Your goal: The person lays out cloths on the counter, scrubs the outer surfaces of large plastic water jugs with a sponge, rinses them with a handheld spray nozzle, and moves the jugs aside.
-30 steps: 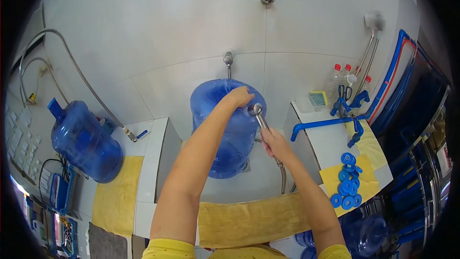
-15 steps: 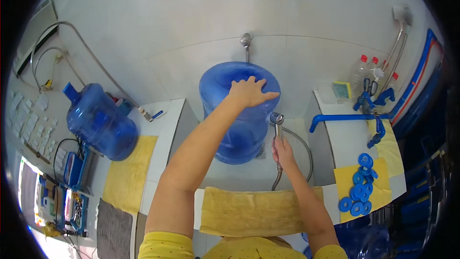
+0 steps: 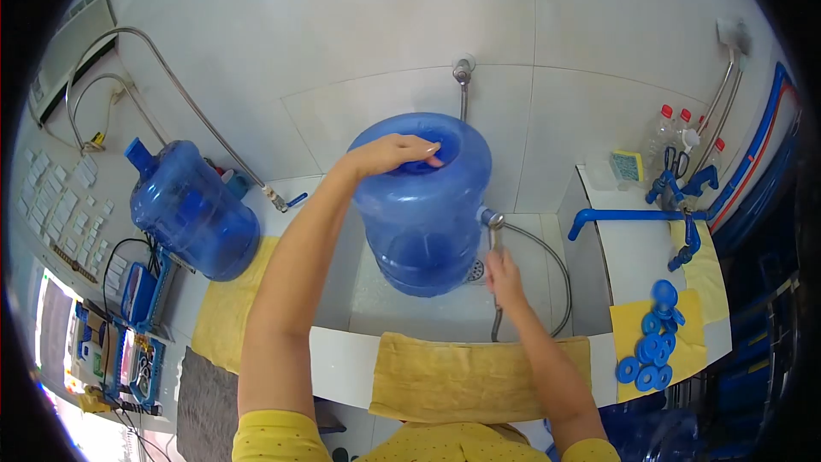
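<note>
A large blue water jug stands upside down in the white sink, its round base facing up. My left hand lies across that base, fingers bent together at the recessed middle. On the jug's right side my right hand is wrapped round the handle of a metal sprayer, whose head is close to the jug wall. A flexible metal hose curves from the sprayer area to the right in the basin. Whether water flows cannot be made out.
A second blue jug stands at left near a valve. On the right ledge are blue rings on yellow cloth, blue pipes, a sponge and plastic bottles. A yellow towel covers the front edge.
My left hand has moved left on the jug's base, its spread fingers now drawn together. The sprayer has stayed at the jug's right side. The view has shifted slightly.
</note>
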Action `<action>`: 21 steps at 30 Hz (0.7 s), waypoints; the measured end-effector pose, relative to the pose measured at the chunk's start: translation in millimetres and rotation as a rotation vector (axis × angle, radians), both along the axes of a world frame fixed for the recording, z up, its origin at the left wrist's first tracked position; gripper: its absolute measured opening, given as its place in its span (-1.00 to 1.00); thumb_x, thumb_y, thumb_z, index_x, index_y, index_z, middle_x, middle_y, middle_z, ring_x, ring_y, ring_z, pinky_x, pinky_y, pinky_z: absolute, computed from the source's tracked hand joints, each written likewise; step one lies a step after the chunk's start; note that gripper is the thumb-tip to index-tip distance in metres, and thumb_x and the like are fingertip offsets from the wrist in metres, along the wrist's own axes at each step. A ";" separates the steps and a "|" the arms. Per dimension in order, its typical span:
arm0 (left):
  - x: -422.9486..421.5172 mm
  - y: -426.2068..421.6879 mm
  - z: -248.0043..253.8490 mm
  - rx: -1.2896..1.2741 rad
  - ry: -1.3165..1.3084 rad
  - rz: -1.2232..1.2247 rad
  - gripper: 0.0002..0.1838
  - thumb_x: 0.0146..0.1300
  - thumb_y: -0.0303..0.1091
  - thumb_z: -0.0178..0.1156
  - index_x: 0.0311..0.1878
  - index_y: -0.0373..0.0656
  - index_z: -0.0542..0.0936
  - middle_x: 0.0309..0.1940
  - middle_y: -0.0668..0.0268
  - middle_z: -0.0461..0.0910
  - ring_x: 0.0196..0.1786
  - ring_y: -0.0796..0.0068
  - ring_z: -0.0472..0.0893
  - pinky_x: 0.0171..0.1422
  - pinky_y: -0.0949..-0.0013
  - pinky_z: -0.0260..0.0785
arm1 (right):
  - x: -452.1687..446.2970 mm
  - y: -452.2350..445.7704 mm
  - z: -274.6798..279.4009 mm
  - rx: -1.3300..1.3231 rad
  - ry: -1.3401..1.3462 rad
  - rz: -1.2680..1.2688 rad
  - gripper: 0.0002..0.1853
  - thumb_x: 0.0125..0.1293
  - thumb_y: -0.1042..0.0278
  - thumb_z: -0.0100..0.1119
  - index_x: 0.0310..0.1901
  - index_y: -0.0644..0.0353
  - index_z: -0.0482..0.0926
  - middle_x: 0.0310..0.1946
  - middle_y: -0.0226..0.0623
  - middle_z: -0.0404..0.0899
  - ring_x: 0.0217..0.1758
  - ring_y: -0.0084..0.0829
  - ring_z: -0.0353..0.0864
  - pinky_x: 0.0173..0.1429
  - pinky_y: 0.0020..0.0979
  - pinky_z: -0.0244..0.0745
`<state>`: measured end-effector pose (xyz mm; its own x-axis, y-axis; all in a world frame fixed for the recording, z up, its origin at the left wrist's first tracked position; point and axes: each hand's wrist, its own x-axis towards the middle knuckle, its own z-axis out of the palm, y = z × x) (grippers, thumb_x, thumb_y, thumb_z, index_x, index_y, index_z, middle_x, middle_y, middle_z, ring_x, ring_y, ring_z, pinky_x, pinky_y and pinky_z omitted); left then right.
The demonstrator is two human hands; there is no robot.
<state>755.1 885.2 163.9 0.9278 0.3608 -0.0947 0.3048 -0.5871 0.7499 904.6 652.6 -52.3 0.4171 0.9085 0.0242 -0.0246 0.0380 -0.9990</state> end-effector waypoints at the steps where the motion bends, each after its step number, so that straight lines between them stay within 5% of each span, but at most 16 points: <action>1: -5.3 6.9 -1.2 0.096 0.019 0.020 -0.41 0.24 0.18 0.07 0.19 0.00 0.52 0.31 0.09 0.29 0.42 0.15 0.17 0.46 0.18 -0.02 | 7.8 0.2 13.6 0.010 -0.005 -0.027 -0.69 0.42 0.06 -0.08 -0.33 0.13 0.34 -0.64 -0.48 0.31 -0.67 -0.63 0.27 -0.62 -0.55 0.14; 4: 0.4 -4.0 -8.8 0.329 0.115 0.230 -0.28 0.20 0.29 0.03 0.31 0.03 0.39 0.41 0.06 0.09 0.49 0.05 -0.05 0.50 0.02 -0.16 | 14.6 8.4 71.3 0.030 -0.023 -0.004 -0.68 0.41 0.04 -0.07 -0.36 0.12 0.37 -0.65 -0.50 0.31 -0.68 -0.66 0.24 -0.63 -0.57 0.11; 6: 31.7 -36.7 -6.4 0.433 0.357 0.738 -0.10 0.12 0.45 -0.07 0.44 0.10 0.16 0.49 0.08 -0.14 0.51 -0.05 -0.18 0.47 -0.23 -0.36 | 14.1 17.9 103.4 0.042 -0.038 0.042 -0.65 0.41 0.02 -0.06 -0.37 0.14 0.38 -0.64 -0.48 0.32 -0.67 -0.65 0.26 -0.61 -0.54 0.14; 7: 41.1 -29.2 -11.3 0.372 0.388 0.763 -0.04 0.05 0.55 -0.18 0.48 0.28 -0.02 0.50 0.10 -0.25 0.50 -0.14 -0.28 0.39 -0.41 -0.50 | 12.8 22.8 116.6 0.046 -0.239 0.077 -0.64 0.40 0.01 -0.05 -0.38 0.15 0.38 -0.64 -0.47 0.33 -0.66 -0.64 0.26 -0.60 -0.52 0.15; 10: 53.2 -11.7 -26.4 0.445 0.385 0.713 -0.12 0.08 0.54 -0.19 0.45 0.42 0.01 0.50 0.12 -0.24 0.50 -0.18 -0.28 0.38 -0.43 -0.52 | -2.2 29.3 151.8 0.053 -0.536 0.134 -0.62 0.39 0.00 -0.03 -0.38 0.19 0.40 -0.64 -0.42 0.34 -0.62 -0.59 0.29 -0.54 -0.46 0.20; 11: 54.9 -18.3 -18.1 0.397 0.377 0.701 0.01 0.07 0.54 -0.19 0.49 0.13 -0.04 0.50 0.12 -0.25 0.51 -0.12 -0.33 0.38 -0.42 -0.54 | -4.8 31.5 159.0 0.052 -0.627 0.156 -0.61 0.38 0.00 -0.01 -0.37 0.21 0.41 -0.64 -0.40 0.34 -0.59 -0.56 0.31 -0.50 -0.43 0.23; 15: 48.6 -11.7 -31.5 0.629 0.447 0.502 -0.09 0.15 0.45 -0.19 0.48 0.17 -0.02 0.50 0.13 -0.23 0.51 -0.11 -0.29 0.38 -0.43 -0.45 | 6.9 44.1 166.2 -0.032 -0.595 0.111 -0.60 0.36 0.00 0.00 -0.34 0.26 0.43 -0.64 -0.35 0.35 -0.55 -0.50 0.34 -0.43 -0.39 0.26; 19: 25.9 25.1 -42.0 0.585 0.083 0.099 -0.15 0.18 0.43 -0.18 0.45 0.17 0.10 0.47 0.12 -0.06 0.50 -0.08 -0.15 0.45 -0.27 -0.30 | 26.4 43.1 148.2 0.087 -0.573 -0.010 -0.59 0.36 0.01 -0.02 -0.38 0.26 0.45 -0.63 -0.30 0.35 -0.53 -0.47 0.33 -0.43 -0.36 0.25; 21: 22.8 6.1 -16.6 0.596 0.380 0.444 -0.01 0.09 0.53 -0.19 0.42 -0.02 0.16 0.45 0.08 -0.01 0.46 -0.19 -0.08 0.45 -0.25 -0.25 | 20.8 42.4 132.7 0.059 -0.487 0.060 -0.63 0.37 0.03 -0.05 -0.40 0.19 0.43 -0.69 -0.39 0.30 -0.63 -0.52 0.32 -0.57 -0.41 0.18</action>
<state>777.8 891.3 147.4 0.6308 0.7744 -0.0497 0.7712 -0.6184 0.1513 925.4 695.0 80.4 0.2914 0.9218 0.2557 0.4408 0.1079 -0.8911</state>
